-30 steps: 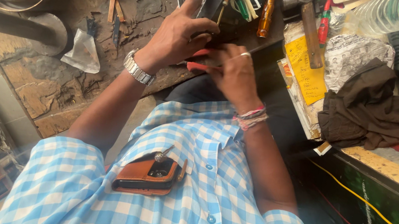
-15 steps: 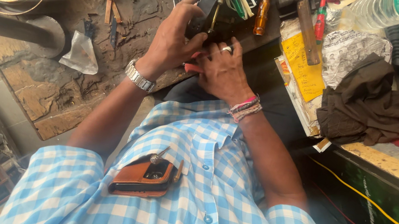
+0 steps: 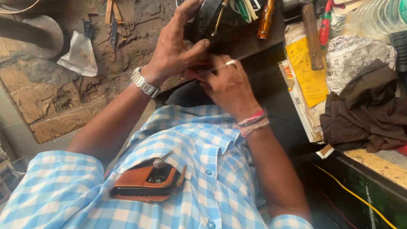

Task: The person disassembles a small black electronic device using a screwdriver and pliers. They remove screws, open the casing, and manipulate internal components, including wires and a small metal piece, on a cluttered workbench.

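Over the last second I see the left hand (image 3: 173,44) lift from a spread, flat pose and wrap around the black bar (image 3: 215,2), which now stands tilted up off the bench (image 3: 55,85) instead of lying hidden under the palm. The right hand (image 3: 227,83) stays low, just beside the left, and has barely shifted. I judge from this that the work has gone from fumbling for the part to having it steadied and ready to be worked on.

The left hand is closed around the lower end of the bar, thumb on one side, fingers on the other. The right hand is pinched narrow on something small and reddish (image 3: 197,70) just below the bar; I cannot tell what it is, nor whether it touches the bar.

The bar is long, flat and dark, with what look like small holes along one face. Its upper end runs toward the top edge, between a loose clutter of tools and an orange-handled screwdriver (image 3: 267,13). A hammer (image 3: 307,11) lies just beyond, over a yellow paper (image 3: 310,77).
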